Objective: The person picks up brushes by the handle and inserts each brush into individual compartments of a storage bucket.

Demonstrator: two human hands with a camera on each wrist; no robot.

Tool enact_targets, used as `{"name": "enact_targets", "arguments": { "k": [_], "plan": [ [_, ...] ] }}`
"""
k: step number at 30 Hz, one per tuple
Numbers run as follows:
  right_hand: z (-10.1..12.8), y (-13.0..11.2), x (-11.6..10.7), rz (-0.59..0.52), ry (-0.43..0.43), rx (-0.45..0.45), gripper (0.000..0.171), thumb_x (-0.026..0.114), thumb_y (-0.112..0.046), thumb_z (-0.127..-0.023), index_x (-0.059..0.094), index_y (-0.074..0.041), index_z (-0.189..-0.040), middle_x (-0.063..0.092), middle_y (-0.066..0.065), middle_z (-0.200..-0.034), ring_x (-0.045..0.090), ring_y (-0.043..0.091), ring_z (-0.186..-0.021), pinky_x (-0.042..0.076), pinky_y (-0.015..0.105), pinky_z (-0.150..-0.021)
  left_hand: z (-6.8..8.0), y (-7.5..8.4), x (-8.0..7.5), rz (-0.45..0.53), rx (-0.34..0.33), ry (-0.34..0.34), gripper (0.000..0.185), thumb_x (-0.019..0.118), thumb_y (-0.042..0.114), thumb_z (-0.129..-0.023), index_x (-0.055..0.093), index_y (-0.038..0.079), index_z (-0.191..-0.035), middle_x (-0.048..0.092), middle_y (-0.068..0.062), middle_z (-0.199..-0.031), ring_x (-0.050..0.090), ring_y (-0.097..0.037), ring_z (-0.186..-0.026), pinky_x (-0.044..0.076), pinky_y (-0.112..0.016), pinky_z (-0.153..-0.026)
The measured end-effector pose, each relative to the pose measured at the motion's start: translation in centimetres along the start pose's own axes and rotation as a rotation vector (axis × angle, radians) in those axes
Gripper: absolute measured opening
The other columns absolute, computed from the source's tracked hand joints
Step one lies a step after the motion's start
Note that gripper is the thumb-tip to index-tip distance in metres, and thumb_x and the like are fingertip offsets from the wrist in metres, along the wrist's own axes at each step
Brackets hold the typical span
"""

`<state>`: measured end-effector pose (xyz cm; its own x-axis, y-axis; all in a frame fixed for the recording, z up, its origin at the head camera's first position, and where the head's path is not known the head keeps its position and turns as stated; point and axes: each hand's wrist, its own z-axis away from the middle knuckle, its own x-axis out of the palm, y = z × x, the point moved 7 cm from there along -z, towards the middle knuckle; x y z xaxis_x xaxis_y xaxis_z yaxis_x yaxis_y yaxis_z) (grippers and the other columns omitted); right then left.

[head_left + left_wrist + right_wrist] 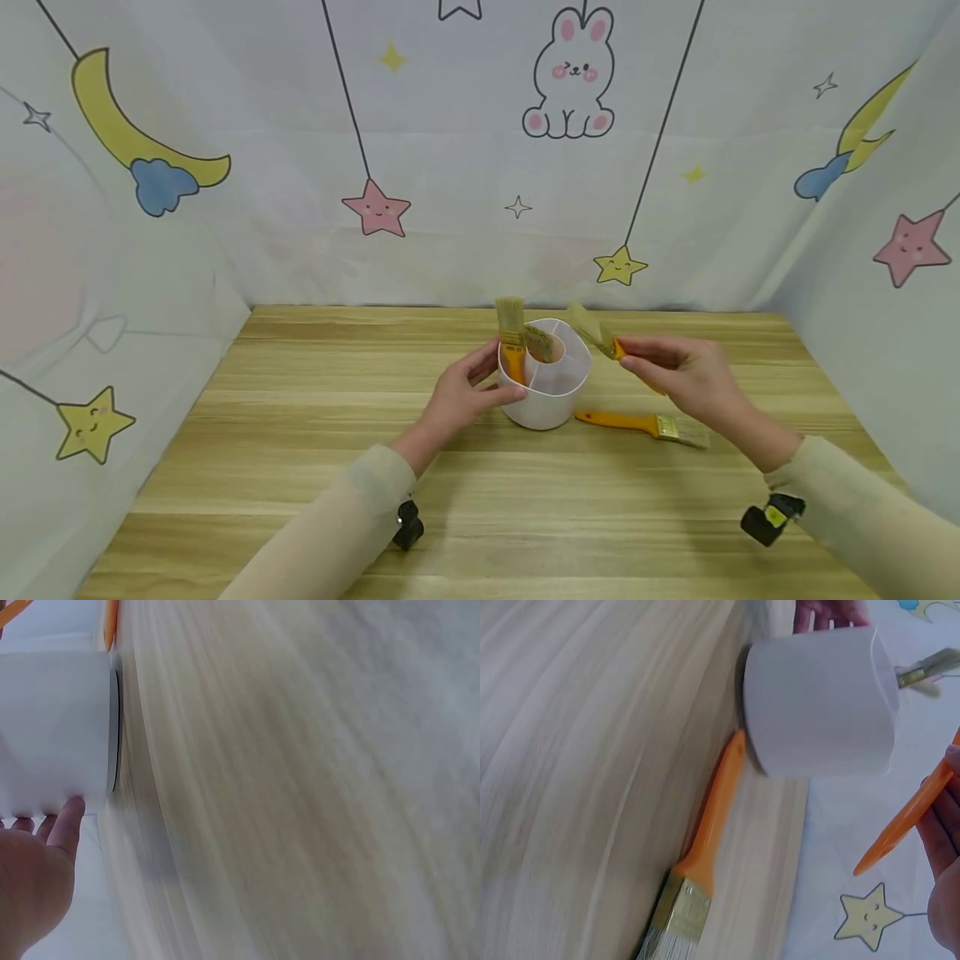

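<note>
A white round holder with inner dividers stands upright on the table. My left hand grips its left side, the thumb near the front rim and the fingers round the back. One paintbrush stands bristles up in the left compartment, and the bristles of another brush show at the middle. My right hand pinches a third paintbrush by its orange handle, to the right of the holder, with its bristles tilted up over the right rim. Another flat paintbrush lies on the table below that hand.
The wooden table reaches back to a white curtain printed with stars, moons and a rabbit. Curtain cloth also hangs at both sides. Small black devices are strapped at both wrists.
</note>
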<state>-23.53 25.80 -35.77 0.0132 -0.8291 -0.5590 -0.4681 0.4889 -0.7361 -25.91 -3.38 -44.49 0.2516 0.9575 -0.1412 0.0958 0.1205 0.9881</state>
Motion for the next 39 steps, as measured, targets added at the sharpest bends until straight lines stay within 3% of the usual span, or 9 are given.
{"name": "enact_targets", "arguments": {
  "k": [8,13,19,24,32,39],
  "plan": [
    [-0.7,-1.2,1.1,-0.139,-0.007,0.046,0.029,0.078,-0.009,-0.099,0.078,0.000,-0.127,0.081,-0.005,-0.112,0.077,0.004,-0.099,0.064,0.021,-0.080,0.6,0.0,0.4,0.028,0.001,0.048,0.088,0.092,0.012,-0.087,0.047,0.015,-0.163,0.051,-0.008,-0.162,0.051,-0.030,-0.148,0.050,-0.046,-0.116],
    [-1.0,-2.2,2.0,-0.243,-0.024,0.029,0.029,0.077,-0.005,-0.099,0.075,0.005,-0.127,0.080,-0.007,-0.114,0.078,0.009,-0.100,0.065,0.023,-0.081,0.8,-0.2,0.6,-0.007,-0.019,0.060,0.090,0.092,0.021,-0.087,0.045,0.020,-0.164,0.049,-0.003,-0.164,0.050,-0.026,-0.149,0.046,-0.045,-0.120],
    [-0.7,-3.6,3.2,-0.283,-0.039,-0.018,0.028,0.077,-0.002,-0.098,0.076,0.007,-0.124,0.080,-0.010,-0.112,0.078,0.009,-0.098,0.065,0.024,-0.079,0.8,-0.3,0.7,-0.033,-0.021,0.063,0.090,0.092,0.024,-0.088,0.046,0.025,-0.164,0.049,0.000,-0.164,0.050,-0.024,-0.149,0.045,-0.045,-0.120],
    [-0.6,-4.4,4.3,-0.316,-0.072,-0.060,0.028,0.077,-0.001,-0.097,0.075,0.009,-0.123,0.080,-0.006,-0.114,0.078,0.010,-0.100,0.065,0.026,-0.083,0.9,-0.2,0.7,-0.035,-0.028,0.064,0.088,0.092,0.026,-0.089,0.045,0.028,-0.164,0.049,0.001,-0.164,0.050,-0.025,-0.149,0.046,-0.046,-0.120],
    [-1.0,-4.2,5.9,-0.279,-0.107,-0.009,0.028,0.078,0.000,-0.097,0.077,0.004,-0.124,0.078,0.017,-0.119,0.077,0.007,-0.100,0.065,0.025,-0.083,1.2,-0.2,0.8,-0.046,-0.027,0.066,0.087,0.090,0.028,-0.090,0.044,0.029,-0.165,0.046,0.002,-0.166,0.049,-0.025,-0.150,0.047,-0.045,-0.119],
    [-2.1,-4.0,6.6,-0.242,-0.085,0.038,0.028,0.078,-0.010,-0.099,0.078,-0.003,-0.127,0.079,0.012,-0.121,0.077,0.009,-0.102,0.064,0.024,-0.084,1.3,-0.1,0.8,-0.041,-0.007,0.075,0.086,0.090,0.027,-0.090,0.046,0.029,-0.164,0.046,0.004,-0.166,0.048,-0.022,-0.151,0.047,-0.044,-0.119]
  ]
}}
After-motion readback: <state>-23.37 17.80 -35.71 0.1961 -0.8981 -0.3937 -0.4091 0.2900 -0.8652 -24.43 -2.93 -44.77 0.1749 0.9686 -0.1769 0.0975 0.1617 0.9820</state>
